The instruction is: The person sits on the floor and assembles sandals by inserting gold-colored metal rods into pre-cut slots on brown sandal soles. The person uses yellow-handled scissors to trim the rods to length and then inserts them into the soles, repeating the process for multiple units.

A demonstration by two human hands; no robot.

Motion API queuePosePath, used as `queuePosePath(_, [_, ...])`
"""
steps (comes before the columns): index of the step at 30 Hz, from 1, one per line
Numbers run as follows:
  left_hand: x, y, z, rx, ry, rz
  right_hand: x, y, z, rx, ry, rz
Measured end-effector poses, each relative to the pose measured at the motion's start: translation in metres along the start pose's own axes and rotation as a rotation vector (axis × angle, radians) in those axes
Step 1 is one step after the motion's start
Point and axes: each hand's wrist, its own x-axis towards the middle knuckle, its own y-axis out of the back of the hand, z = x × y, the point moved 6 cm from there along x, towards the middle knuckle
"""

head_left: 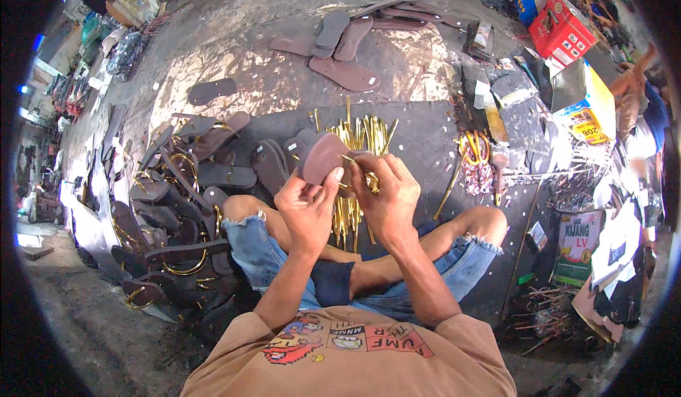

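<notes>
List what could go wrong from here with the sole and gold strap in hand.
The thin, shiny gold strap could slip from the right hand. The flat brown sole might twist, since the left hand holds it near its lower edge. The loose, narrow gold strips below the hands might scatter if bumped.

Dark mat (pixel 425 124) on grubby floor (pixel 213 31), gold strips (pixel 367 138) bunched mid-mat, messy pile of sandals (pixel 159 217) over left side, loose brown soles (pixel 345 75) past far edge.
</notes>
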Motion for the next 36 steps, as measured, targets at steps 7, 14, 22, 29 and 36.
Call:
queuePosePath(7, [-0.005,0.001,0.02,0.257,-0.226,0.035,-0.003,-0.001,-0.015,0.095,0.001,-0.026])
queuePosePath(14, [-0.003,-0.005,0.001,-0.138,0.008,0.064,0.005,0.002,0.003,0.144,-0.014,-0.093])
queuePosePath(22, [-0.007,-0.006,0.004,0.131,-0.162,0.047,-0.001,-0.004,0.003,-0.013,0.001,-0.085])
queuePosePath(29, [-0.003,0.001,0.018,0.278,-0.257,0.03,-0.009,-0.015,0.028,0.101,-0.136,-0.332])
queuePosePath(36, [0.008,0.021,0.007,-0.159,-0.26,0.226,-0.014,-0.01,0.05,0.623,-0.553,-0.084])
